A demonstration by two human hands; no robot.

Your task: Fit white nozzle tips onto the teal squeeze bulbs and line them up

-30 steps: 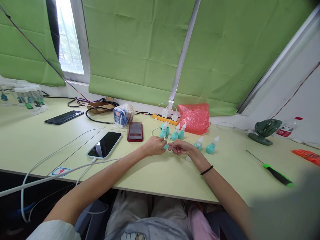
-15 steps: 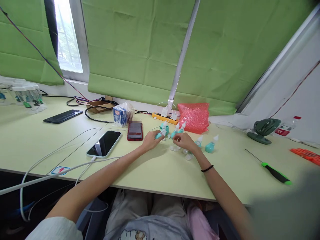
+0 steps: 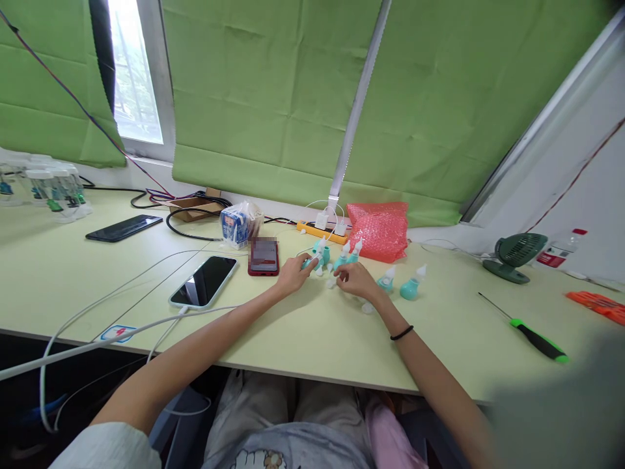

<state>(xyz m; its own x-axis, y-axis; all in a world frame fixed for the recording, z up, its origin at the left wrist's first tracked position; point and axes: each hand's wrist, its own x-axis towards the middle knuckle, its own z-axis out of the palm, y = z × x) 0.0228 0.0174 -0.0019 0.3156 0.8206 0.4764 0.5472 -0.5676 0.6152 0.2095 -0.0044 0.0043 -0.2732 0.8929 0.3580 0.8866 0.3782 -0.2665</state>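
My left hand [image 3: 293, 273] is closed around a teal squeeze bulb with a clear nozzle [image 3: 312, 262], which looks like a nasal aspirator. My right hand [image 3: 359, 281] is bent with its fingertips together, low over some small clear plastic pieces [image 3: 331, 283]; whatever lies between those fingertips is hidden. Just behind the hands stand more teal bulbs [image 3: 340, 260], some with pointed clear tips. By my right wrist are a tilted teal bulb [image 3: 385, 283] and an upright one [image 3: 409, 289]. One clear piece [image 3: 367, 307] lies in front of that wrist.
Phones [image 3: 204, 281] and a red-cased phone [image 3: 263, 257] lie to the left, with white cables across the table. Behind are a yellow power strip [image 3: 322, 233] and a pink bubble-wrap pouch [image 3: 379, 231]. A screwdriver [image 3: 537, 339] and a green fan [image 3: 517, 257] are on the right.
My right hand has shifted slightly left and down over the clear pieces, and some of them are now covered or moved. My left hand stays nearly in place with the bulb.
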